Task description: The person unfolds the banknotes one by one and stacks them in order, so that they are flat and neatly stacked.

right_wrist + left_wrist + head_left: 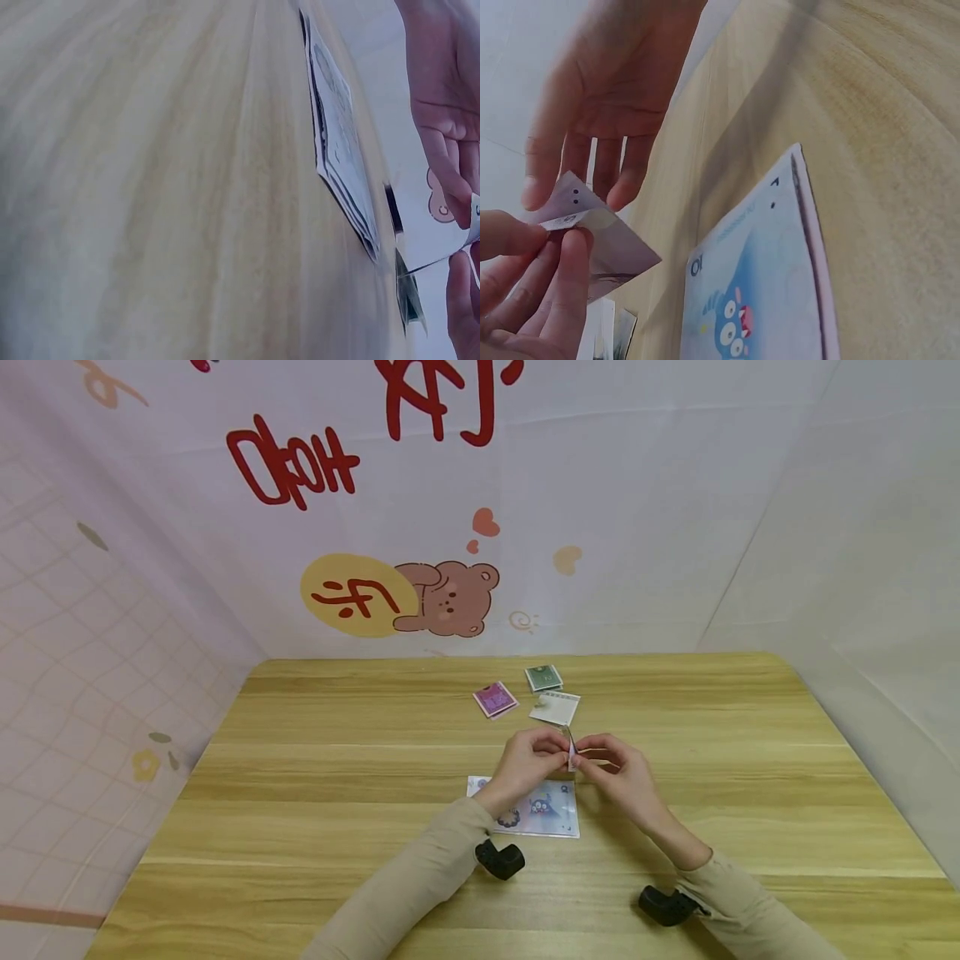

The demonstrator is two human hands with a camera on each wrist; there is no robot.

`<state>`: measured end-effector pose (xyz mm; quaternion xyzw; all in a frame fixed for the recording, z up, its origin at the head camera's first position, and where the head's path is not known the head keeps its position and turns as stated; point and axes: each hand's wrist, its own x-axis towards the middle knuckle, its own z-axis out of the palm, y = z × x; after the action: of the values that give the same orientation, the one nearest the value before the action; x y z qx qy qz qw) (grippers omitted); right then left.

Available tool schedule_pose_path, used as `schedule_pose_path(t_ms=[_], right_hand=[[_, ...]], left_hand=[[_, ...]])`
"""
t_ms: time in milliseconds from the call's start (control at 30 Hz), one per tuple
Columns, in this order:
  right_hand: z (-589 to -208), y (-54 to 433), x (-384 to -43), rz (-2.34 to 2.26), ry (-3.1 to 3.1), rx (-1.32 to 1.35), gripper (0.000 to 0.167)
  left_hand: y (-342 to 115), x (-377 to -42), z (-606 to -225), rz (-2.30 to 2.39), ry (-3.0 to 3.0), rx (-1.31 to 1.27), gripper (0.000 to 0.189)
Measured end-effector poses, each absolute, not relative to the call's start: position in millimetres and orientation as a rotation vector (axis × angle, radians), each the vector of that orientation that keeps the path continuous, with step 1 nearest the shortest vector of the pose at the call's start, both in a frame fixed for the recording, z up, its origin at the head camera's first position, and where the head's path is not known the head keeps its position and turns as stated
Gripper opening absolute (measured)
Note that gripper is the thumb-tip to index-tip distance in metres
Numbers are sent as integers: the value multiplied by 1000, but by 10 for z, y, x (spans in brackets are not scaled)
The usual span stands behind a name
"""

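Both hands are together over the middle of the table, working on a small, partly folded play banknote [619, 251]. My left hand [528, 764] pinches it from the left, and the left wrist view shows a narrow strip folded over near those fingertips [574, 238]. My right hand [622, 777] has its thumb and forefinger at the note's right side in the head view. Just below the hands lies a flat stack of blue-and-pink play banknotes [555, 820] with a cartoon monster printed on top, partly hidden by the left wrist.
Beyond the hands lie a folded purple note [495, 700], a folded green note [543, 677] and a whitish folded note [555, 707]. The wooden table [315, 785] meets a printed white cloth [637, 510] at its back edge. Black wrist cameras [501, 860] hang beneath the sleeves.
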<state>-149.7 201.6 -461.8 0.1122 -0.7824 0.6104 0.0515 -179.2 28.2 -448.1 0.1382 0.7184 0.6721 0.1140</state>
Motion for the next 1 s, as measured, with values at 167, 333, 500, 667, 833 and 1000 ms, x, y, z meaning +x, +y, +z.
schedule_pose_path(t_ms=[167,333,500,667,833,1000], right_hand=[[-4580,2007,-1496,1882,-2360,285,18],[-4566,2022,-1505,1934,-2288,270,25],[-4601,2059,-1526,1893,-2252,293,34],[-4642,2103,-1534,1848,-2270,317,24],[-4645,2144,-1520,1833,-2344,273,19],[-4649,2165,-1514,1751,-2391,251,12]], left_hand=[[223,-1754,-4382,1978,2136,376,11],[122,-1677,-4179,2039,2130,335,15],[26,-1658,-4175,2089,2132,313,19],[-85,-1652,-4222,2106,2141,306,22],[-201,-1684,-4356,2075,2187,313,21],[-304,-1752,-4615,1989,2278,278,18]])
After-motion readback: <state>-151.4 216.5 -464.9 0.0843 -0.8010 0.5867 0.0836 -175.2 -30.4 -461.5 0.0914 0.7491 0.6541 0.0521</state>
